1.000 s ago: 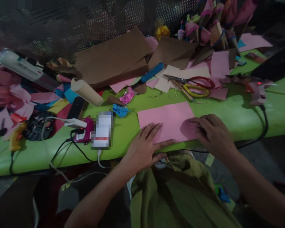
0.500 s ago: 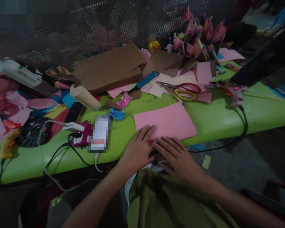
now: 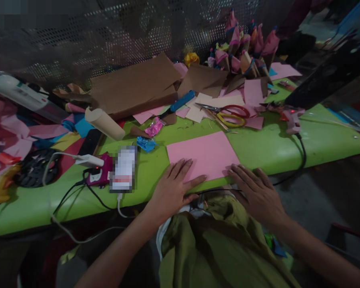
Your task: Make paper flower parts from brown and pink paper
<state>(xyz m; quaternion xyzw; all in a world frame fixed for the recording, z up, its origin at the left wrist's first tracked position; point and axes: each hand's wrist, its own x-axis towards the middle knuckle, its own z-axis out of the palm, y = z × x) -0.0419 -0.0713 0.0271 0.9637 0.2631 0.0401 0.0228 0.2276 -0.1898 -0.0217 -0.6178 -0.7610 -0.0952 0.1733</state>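
A pink paper sheet lies flat on the green table, close to its near edge. My left hand rests flat on the sheet's near left corner, fingers spread. My right hand lies flat at the sheet's near right corner, fingertips touching its edge, fingers stretched out. Neither hand holds anything.
Red and yellow scissors, a blue-handled knife, brown card sheets and paper cones lie behind. A glue gun with its cable sits right. A phone, charger and cables lie left.
My right hand slid from the sheet's right side to the middle beside my left hand, then back out to the near right corner. The sheet now looks narrower, as if folded.
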